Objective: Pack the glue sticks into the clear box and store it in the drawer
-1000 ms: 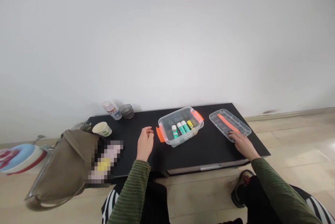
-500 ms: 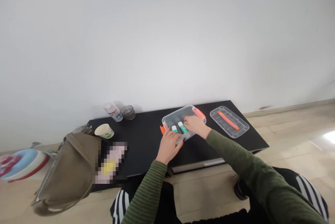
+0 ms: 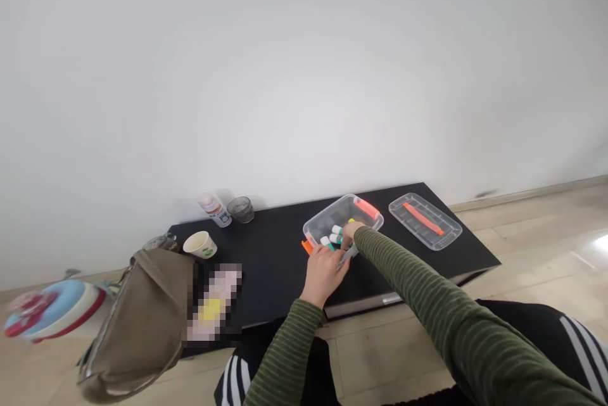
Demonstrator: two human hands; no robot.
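A clear plastic box (image 3: 319, 219) with orange clips stands open on the black table. Inside it lie white-capped green tubes that look like glue sticks (image 3: 335, 239), and a bit of something yellow (image 3: 351, 221) shows beside them. My left hand (image 3: 325, 274) is closed over the box's near left rim. Reaching down into the box is my right hand (image 3: 350, 232), close to the tubes. Its fingertips are hidden by the hand itself and the tubes, so what they hold does not show.
The box's clear lid (image 3: 426, 221) with an orange handle lies to the right. On the left stand a paper cup (image 3: 200, 245), a dark glass (image 3: 241, 209), a spray can (image 3: 215, 209) and a brown bag (image 3: 137, 323). A wall (image 3: 304, 76) rises behind the table (image 3: 270, 254).
My right hand has moved deeper into the box, toward its near side. More white caps and the yellow bit now show. My left hand stays at the rim; the whole view has shifted slightly.
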